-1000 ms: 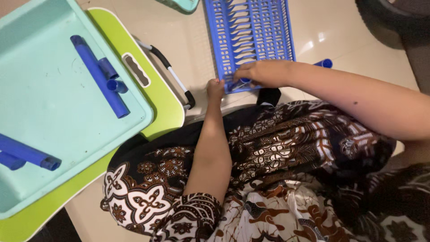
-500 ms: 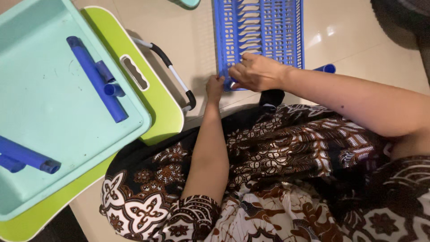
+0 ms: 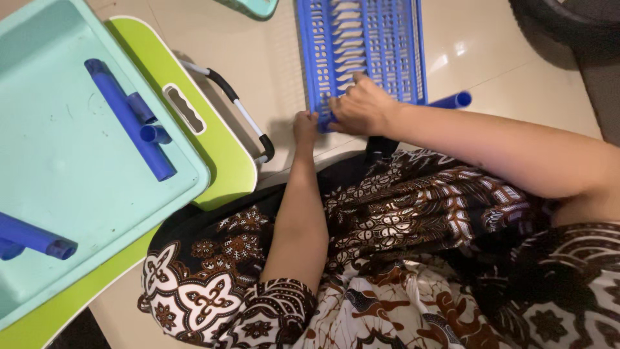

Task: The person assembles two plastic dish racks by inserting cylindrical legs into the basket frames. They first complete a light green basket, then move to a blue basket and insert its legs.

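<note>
Both my arms reach up-frame from my lap to the blue rack (image 3: 361, 45) at top center. R hand (image 3: 361, 110) lies curled over its near edge, fingers bent & pressed on the plastic. L hand (image 3: 305, 126) grips the rack's lower-left corner, fingers closed on it. Rack top is cut off; what's under my R palm is hidden. Blue tube (image 3: 452, 101) pokes out behind R wrist.
</note>
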